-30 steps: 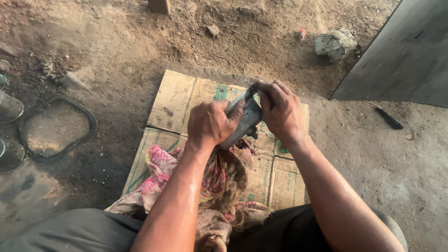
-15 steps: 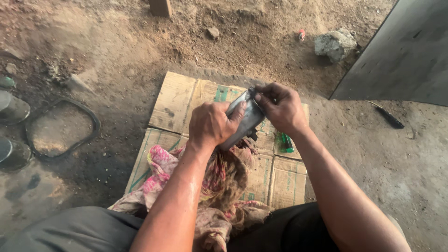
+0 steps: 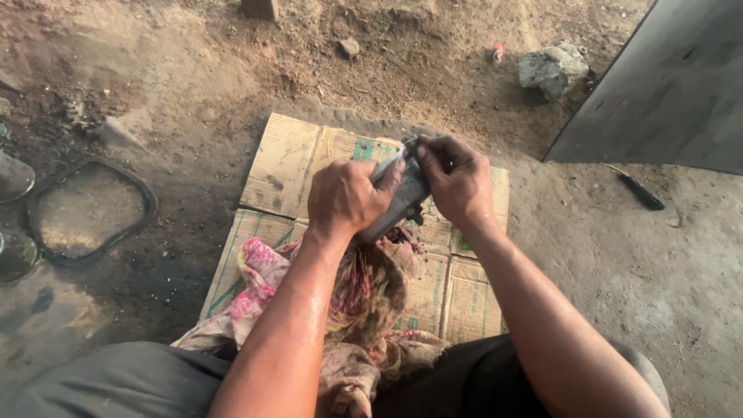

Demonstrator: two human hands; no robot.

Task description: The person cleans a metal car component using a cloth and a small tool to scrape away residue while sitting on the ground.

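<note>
My left hand [image 3: 344, 197] grips a grey metal part [image 3: 402, 193] from the left side, holding it tilted above a flattened cardboard sheet [image 3: 290, 166]. My right hand [image 3: 457, 182] closes around the part's upper right end, fingers curled over its top. A dirty pink patterned rag [image 3: 352, 298] lies under the part and runs down to my lap. What the right fingers pinch on the part is hidden.
Dirt ground surrounds the cardboard. A black rubber gasket loop [image 3: 85, 209] lies at the left, with dark round objects [image 3: 15, 178] at the left edge. A stone [image 3: 551, 70] sits at the top right, beside a large grey metal sheet [image 3: 665, 93] and a black-handled tool [image 3: 641, 190].
Both hands stay on the metal part. My right hand has shifted slightly on its top end, covering the green item on the cardboard that showed half a second ago.
</note>
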